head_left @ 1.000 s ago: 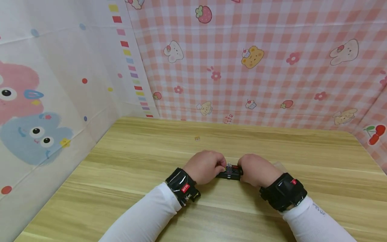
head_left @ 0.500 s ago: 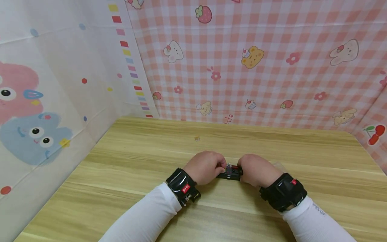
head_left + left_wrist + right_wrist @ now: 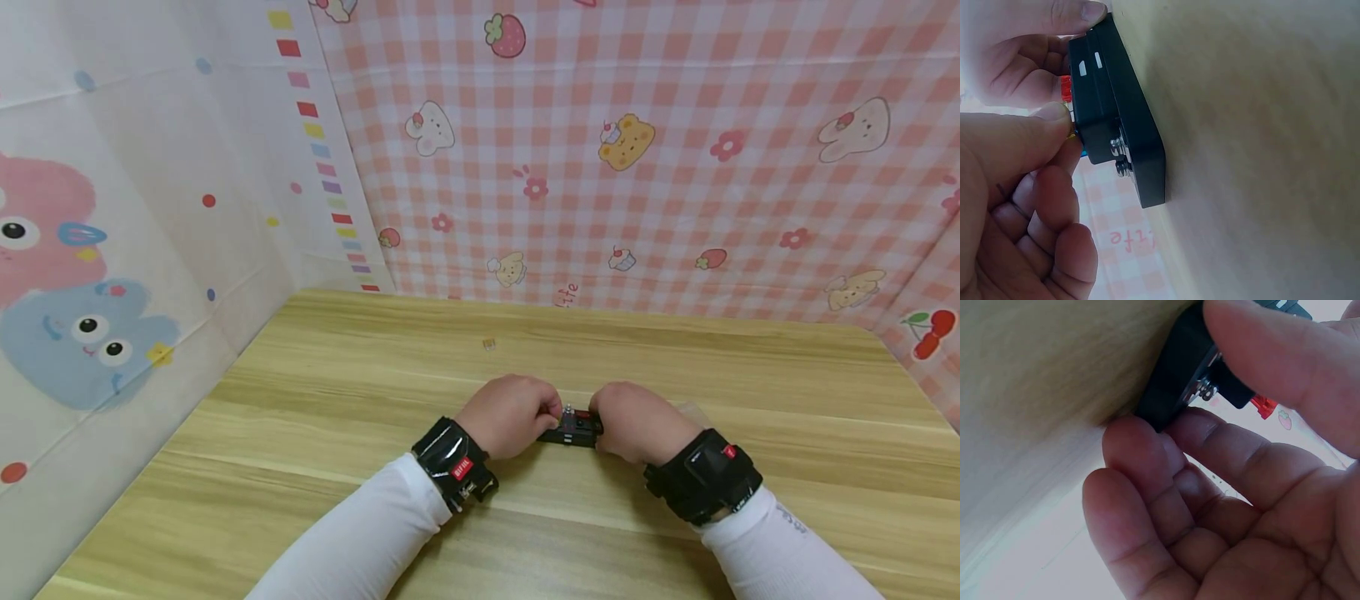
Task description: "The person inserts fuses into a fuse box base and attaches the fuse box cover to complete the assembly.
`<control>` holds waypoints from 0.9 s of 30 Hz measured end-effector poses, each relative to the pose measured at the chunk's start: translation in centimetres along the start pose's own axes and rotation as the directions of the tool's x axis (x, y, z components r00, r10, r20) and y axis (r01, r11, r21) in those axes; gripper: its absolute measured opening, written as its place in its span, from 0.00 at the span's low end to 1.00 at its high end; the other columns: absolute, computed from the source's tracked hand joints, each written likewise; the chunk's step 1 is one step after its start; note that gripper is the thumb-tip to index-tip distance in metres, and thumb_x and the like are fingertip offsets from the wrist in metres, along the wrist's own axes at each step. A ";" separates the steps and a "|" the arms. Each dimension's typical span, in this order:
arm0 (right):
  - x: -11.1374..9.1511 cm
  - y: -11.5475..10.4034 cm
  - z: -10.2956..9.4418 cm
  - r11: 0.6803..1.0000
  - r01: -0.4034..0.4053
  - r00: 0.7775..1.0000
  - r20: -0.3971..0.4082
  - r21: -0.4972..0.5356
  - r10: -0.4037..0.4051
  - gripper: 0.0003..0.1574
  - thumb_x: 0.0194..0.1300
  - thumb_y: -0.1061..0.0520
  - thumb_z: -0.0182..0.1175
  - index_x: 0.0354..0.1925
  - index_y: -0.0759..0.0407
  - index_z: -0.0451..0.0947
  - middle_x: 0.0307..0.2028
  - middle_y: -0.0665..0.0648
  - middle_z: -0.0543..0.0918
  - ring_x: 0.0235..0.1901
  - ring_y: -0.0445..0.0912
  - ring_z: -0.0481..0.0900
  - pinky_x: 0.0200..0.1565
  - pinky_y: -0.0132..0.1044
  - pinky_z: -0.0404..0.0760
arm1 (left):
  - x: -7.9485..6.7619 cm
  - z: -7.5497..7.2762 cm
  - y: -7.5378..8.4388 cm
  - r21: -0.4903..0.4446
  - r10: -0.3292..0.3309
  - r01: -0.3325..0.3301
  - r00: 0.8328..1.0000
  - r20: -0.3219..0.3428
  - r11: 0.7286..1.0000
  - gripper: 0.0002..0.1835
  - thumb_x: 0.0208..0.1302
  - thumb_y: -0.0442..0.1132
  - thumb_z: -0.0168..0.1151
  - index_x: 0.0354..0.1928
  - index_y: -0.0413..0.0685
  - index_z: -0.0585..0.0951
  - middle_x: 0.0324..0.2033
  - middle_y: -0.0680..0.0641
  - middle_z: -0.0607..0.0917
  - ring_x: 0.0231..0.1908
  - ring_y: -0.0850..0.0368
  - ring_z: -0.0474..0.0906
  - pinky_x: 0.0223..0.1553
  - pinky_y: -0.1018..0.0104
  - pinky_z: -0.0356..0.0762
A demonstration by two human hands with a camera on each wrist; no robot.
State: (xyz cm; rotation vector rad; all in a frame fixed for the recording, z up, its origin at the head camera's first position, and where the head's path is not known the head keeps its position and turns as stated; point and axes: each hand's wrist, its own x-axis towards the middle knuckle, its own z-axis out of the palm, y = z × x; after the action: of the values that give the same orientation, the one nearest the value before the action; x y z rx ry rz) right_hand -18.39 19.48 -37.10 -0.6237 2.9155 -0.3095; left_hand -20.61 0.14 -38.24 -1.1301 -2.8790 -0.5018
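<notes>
A small black block on a wider black base (image 3: 567,438) stands on the table, with metal screw terminals (image 3: 1119,148) at its end and a red part (image 3: 1066,87) on top. My left hand (image 3: 504,417) pinches a small yellow piece (image 3: 1072,135) between thumb and index finger at the block's top; the fingers hide most of it. My right hand (image 3: 637,422) grips the right end of the base, thumb on one side and fingers on the other, as the right wrist view shows.
A clear, flat piece (image 3: 693,412) lies behind the right hand, partly hidden. Farther back, a small yellowish square (image 3: 489,343) lies on the wooden table (image 3: 375,367). Patterned cloth walls (image 3: 600,200) stand behind and at both sides.
Both hands and the black block stay in practically the same place. The yellow piece at the left fingertips shows less in the head view than a second ago.
</notes>
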 end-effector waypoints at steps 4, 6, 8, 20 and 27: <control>0.0 0.0 0.0 1.000 -0.007 1.000 0.004 0.004 0.007 0.09 0.42 0.63 0.70 0.24 0.56 0.78 0.21 0.51 0.73 0.22 0.45 0.67 0.26 0.38 0.69 | 0.0 0.0 0.0 0.008 0.004 -0.004 1.000 -0.004 1.000 0.05 0.61 0.47 0.63 0.28 0.63 0.79 0.24 0.66 0.76 0.26 0.69 0.70 0.30 0.71 0.70; 0.0 0.0 0.0 1.000 -0.008 1.000 0.006 0.005 0.008 0.09 0.42 0.63 0.69 0.23 0.56 0.78 0.21 0.51 0.73 0.22 0.45 0.67 0.26 0.38 0.69 | 0.0 0.0 0.0 0.013 0.005 -0.005 1.000 -0.005 1.000 0.05 0.61 0.47 0.63 0.28 0.63 0.79 0.24 0.66 0.76 0.26 0.69 0.70 0.30 0.71 0.70; 0.1 0.0 0.0 1.000 -0.009 1.000 0.008 0.007 0.009 0.09 0.42 0.63 0.69 0.23 0.56 0.77 0.21 0.51 0.73 0.21 0.45 0.67 0.25 0.37 0.68 | 0.0 0.0 0.1 0.015 0.003 -0.003 1.000 -0.004 1.000 0.05 0.61 0.47 0.63 0.28 0.63 0.79 0.24 0.66 0.76 0.25 0.69 0.70 0.30 0.71 0.70; 0.0 0.0 0.0 1.000 -0.002 1.000 0.002 0.006 0.002 0.09 0.42 0.63 0.69 0.23 0.56 0.77 0.21 0.51 0.73 0.21 0.45 0.67 0.25 0.37 0.68 | 0.1 -0.1 0.2 -0.007 -0.012 0.012 1.000 -0.014 1.000 0.04 0.57 0.47 0.66 0.26 0.63 0.82 0.23 0.67 0.78 0.26 0.70 0.70 0.31 0.70 0.71; 0.0 0.0 0.1 1.000 -0.003 1.000 0.001 0.007 0.003 0.09 0.42 0.64 0.69 0.22 0.56 0.77 0.20 0.51 0.73 0.20 0.45 0.67 0.24 0.37 0.68 | 0.2 0.0 0.1 -0.017 -0.025 0.024 1.000 -0.018 1.000 0.06 0.57 0.47 0.67 0.24 0.64 0.81 0.22 0.67 0.77 0.24 0.69 0.70 0.29 0.71 0.70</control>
State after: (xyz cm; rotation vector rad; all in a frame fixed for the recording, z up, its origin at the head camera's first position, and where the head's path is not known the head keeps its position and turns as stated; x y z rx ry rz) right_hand -18.34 19.48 -37.16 -0.6184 2.9129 -0.3184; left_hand -20.63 0.35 -38.21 -1.0876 -2.8816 -0.5358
